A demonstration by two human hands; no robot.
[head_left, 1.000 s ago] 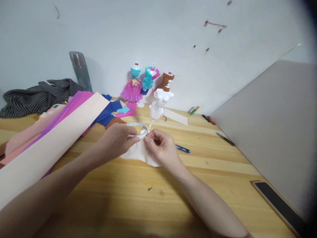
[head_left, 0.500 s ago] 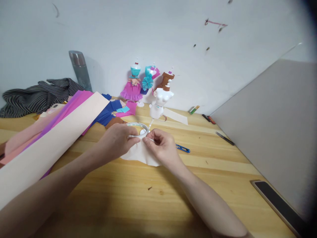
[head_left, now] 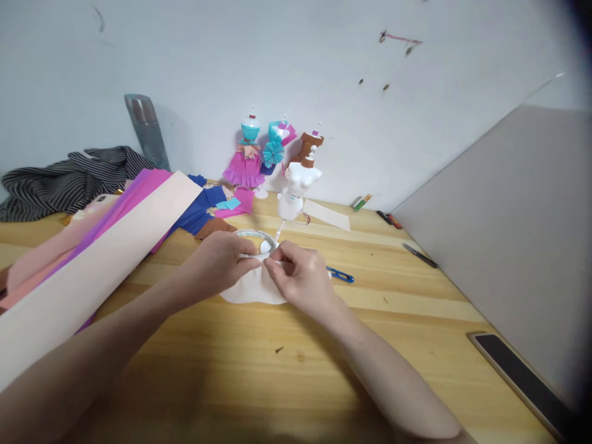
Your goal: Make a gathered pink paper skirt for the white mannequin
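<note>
Small green lettering runs round the inner wall of the tape roll (head_left: 253,234); the word "for" seems legible, while the rest is too small to read. A small green, white and orange packet (head_left: 362,203) near the wall carries no print clear enough to make out. The bottle (head_left: 150,139) bears a faint pattern.

The left hand (head_left: 215,262) grips the near side of the roll, fingers inside the ring and thumb outside. The right hand (head_left: 300,274) is closed in a pinch at the upper edge of the pale sheet (head_left: 252,288), which lies on the worktop (head_left: 222,370) just in front of the roll. Behind them stands a white dress form (head_left: 300,179); blue snips (head_left: 341,275) lie beside the right hand.

Compared with the earlier frames, the right hand has turned inward and shifted left, covering more of the sheet's right part. The left hand keeps nearly the same hold.
</note>
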